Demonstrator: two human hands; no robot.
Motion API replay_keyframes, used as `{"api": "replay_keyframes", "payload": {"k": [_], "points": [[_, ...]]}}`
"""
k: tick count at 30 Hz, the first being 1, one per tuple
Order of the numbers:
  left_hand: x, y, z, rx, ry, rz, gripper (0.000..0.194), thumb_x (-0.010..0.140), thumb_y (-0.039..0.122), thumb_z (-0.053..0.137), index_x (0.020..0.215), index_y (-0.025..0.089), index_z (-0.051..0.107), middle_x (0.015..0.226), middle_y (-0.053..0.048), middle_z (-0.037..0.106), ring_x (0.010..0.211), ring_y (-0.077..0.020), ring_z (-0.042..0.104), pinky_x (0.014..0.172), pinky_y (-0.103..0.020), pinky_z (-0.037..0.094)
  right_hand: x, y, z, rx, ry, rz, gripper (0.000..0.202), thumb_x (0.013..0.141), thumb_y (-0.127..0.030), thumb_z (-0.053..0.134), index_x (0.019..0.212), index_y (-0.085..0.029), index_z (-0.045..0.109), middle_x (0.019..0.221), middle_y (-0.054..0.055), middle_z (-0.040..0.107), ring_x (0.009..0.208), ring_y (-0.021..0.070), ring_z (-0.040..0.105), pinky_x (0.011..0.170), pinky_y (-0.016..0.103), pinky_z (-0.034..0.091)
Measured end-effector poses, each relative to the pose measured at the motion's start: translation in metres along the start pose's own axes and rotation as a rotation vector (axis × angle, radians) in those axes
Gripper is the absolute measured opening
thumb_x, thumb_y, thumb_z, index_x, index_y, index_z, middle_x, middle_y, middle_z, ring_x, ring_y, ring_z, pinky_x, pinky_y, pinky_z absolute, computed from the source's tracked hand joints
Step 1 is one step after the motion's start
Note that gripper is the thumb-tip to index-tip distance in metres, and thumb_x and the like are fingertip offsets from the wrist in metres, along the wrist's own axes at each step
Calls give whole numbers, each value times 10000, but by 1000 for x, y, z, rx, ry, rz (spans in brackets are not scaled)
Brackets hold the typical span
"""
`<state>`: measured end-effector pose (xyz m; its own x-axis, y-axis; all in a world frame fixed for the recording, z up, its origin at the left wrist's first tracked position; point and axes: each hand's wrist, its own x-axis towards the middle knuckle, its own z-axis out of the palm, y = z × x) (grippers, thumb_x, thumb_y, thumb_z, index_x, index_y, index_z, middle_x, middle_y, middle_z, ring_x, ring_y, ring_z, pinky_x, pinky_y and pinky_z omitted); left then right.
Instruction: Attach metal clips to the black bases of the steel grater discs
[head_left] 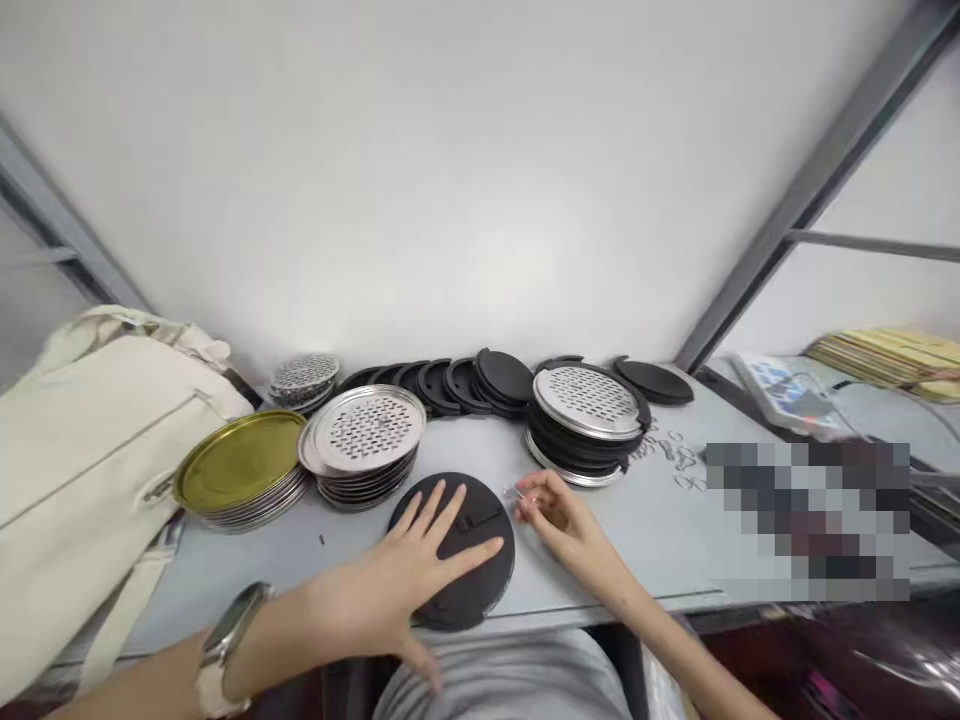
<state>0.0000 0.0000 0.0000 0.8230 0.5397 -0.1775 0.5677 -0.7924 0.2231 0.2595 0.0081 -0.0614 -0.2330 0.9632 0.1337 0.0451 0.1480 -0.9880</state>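
Note:
My left hand [431, 555] lies with spread fingers on a round black plastic disc [491, 585] near the table's front edge. A raised detail on the disc shows between the fingers. Just right of the disc, my right hand [559, 515] pinches a small clear loop [512, 493] between thumb and fingertips; its exact shape is hard to make out. Behind that hand stands a stack of black discs [574, 445] topped by a perforated metal plate [589, 398]. Several thin clear loops [679, 455] are scattered to the right of this stack.
Left of the disc stand a stack of perforated metal plates [371, 430] and a stack of gold lids [244, 465]. More black discs [435, 385] lean along the wall. A cream bag [97, 440] fills the left side. Yellow packets [892, 355] lie far right.

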Motion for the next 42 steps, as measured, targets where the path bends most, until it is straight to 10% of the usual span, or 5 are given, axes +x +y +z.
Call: {"api": "replay_keyframes", "payload": {"k": [10,22,42], "points": [[45,19,7,-6,180,31,779,864,596,573,1491,199,331,1593,-220,44,1444,-447,-10,1095,-691,129,7,-2,-16,-170,74,-15,250,939,-422,532,1053,-200,534,692,-23,529,665,157,539,647,275,442],[57,23,17,43,236,-84,752,825,464,650,1477,228,358,1591,-183,147,1426,-481,112,1074,-720,155,12,-2,-14,-356,189,-112,247,990,-376,419,1149,-207,504,715,-14,520,686,171,539,702,296,455],[49,26,13,20,149,-36,721,851,460,622,1467,201,353,1576,-213,177,1427,-482,102,1064,-736,141,16,2,-11,-319,26,-54,248,968,-387,477,1063,-186,589,786,5,570,686,152,494,653,269,424]]}}
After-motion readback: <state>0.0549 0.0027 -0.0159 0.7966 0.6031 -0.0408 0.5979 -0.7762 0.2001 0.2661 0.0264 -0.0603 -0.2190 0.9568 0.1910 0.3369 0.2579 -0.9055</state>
